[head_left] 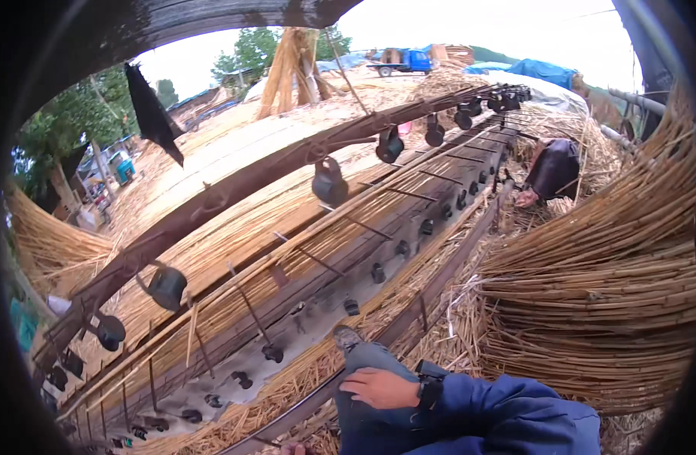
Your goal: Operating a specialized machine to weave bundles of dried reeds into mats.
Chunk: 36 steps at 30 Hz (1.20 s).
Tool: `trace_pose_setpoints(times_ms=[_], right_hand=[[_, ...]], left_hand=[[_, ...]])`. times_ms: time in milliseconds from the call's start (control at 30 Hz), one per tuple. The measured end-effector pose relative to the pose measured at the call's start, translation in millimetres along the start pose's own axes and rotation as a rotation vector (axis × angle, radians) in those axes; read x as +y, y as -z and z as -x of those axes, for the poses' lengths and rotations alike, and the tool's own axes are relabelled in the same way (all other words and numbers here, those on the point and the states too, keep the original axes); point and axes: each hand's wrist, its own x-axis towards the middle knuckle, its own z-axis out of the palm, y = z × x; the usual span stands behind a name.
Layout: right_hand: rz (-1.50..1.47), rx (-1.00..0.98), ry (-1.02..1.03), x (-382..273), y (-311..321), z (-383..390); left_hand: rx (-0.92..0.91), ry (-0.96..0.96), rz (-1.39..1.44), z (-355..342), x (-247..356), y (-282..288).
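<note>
My right hand (382,388) lies flat on my bent knee, fingers together and stretched, holding nothing. The dark blue sleeve (507,413) reaches in from the lower right, with a black wrist device (430,385) at the cuff. Only a sliver of my left hand (295,449) shows at the bottom edge; its fingers are hidden. In front of my shoe (348,338) runs a long frame with thin metal rods (317,256) and a row of small black spools or weights (351,307). Larger dark round pieces (329,182) hang from a brown metal rail (264,176) above.
Long reed stalks (238,254) lie along the frame. A big bundle of reeds (598,303) stands to my right. Another person (553,171) in dark clothing bends at the frame's far end. Beyond are a standing reed stack (291,72) and a blue truck (405,62).
</note>
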Motion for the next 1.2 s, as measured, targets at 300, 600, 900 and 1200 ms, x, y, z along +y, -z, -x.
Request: trace_pose_setpoints(times_ms=[300,600,900,1200], right_hand=[[-0.093,0.040,-0.139,15,-4,52],[-0.164,0.105,-0.168,23,-2,51],[-0.096,0.141,-0.078,44,28,15],[0.038,-0.140,-0.045,68,17,-12]], left_hand=[[-0.152,0.695,0.630,-30,55,-38],[-0.185,0.657,0.583,-27,43,-44],[-0.155,0.676,0.528,-35,47,-49],[-0.281,0.631,0.622,-27,28,-57]])
